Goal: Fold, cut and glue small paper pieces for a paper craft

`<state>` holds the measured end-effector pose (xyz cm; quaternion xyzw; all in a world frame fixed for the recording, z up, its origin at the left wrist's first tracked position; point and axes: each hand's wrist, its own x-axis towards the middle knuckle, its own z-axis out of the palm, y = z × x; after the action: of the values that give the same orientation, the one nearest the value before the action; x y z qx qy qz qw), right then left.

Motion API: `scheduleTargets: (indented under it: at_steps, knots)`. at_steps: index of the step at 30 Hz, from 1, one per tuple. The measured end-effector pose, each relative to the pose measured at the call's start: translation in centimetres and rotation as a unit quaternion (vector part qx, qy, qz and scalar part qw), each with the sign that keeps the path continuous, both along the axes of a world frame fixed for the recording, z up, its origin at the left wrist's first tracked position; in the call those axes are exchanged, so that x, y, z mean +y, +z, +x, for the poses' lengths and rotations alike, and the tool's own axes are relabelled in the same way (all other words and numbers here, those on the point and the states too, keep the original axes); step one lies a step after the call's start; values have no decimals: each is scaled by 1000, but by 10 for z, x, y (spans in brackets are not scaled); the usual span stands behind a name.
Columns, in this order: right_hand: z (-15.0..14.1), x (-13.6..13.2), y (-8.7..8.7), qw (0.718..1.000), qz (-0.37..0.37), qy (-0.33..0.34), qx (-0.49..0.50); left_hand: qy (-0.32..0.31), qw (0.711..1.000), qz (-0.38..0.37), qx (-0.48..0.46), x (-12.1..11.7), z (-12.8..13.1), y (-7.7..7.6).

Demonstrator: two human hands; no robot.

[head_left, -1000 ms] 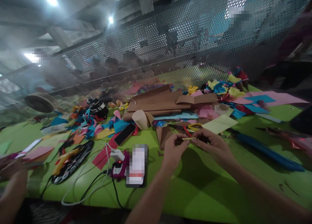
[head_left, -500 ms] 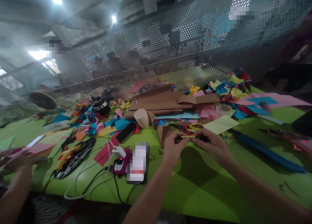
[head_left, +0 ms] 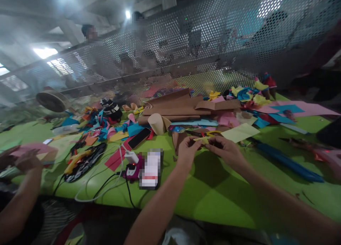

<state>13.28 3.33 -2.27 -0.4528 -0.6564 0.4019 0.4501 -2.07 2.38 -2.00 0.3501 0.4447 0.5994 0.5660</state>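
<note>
My left hand (head_left: 186, 151) and my right hand (head_left: 226, 151) meet over the green table (head_left: 213, 191), just above its surface. Both pinch a small yellow paper piece (head_left: 201, 140) between their fingertips, left on its left end, right on its right end. A brown paper cone (head_left: 177, 141) lies right behind my left hand. A pale yellow sheet (head_left: 239, 132) lies just beyond my right hand.
Brown card sheets (head_left: 178, 106) and coloured paper scraps (head_left: 103, 129) pile up at the back. A phone (head_left: 140, 137), a charger with cables (head_left: 128, 158) and a blurred device (head_left: 150, 168) lie left. Another person's hand (head_left: 26, 159) holds pink paper far left. A perforated screen (head_left: 213, 42) stands behind.
The thin yellow strip held level between my hands now shows as a wider, folded piece. The view has tilted, and the other person's hand at left has lifted pink paper.
</note>
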Motion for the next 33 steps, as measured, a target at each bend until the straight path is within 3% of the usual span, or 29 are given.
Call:
scheduleTargets:
  at_steps: [4, 14, 19, 27, 33]
  knots:
    - [0, 3, 0, 999, 27, -4, -37, 7, 1000, 4, -11, 2, 0, -2]
    - [-5, 8, -2, 998, 50, -19, -22, 17, 999, 31, -35, 10, -2, -8]
    - [-2, 10, -7, 990, 118, -31, -72, 21, 997, 10, -69, 12, -3, -10]
    - [-1, 14, -15, 927, 241, -80, -275, 11, 997, -10, -76, 13, -2, -13]
    - [4, 14, -9, 867, 356, -82, -338, 20, 998, -17, -60, 16, 2, -13]
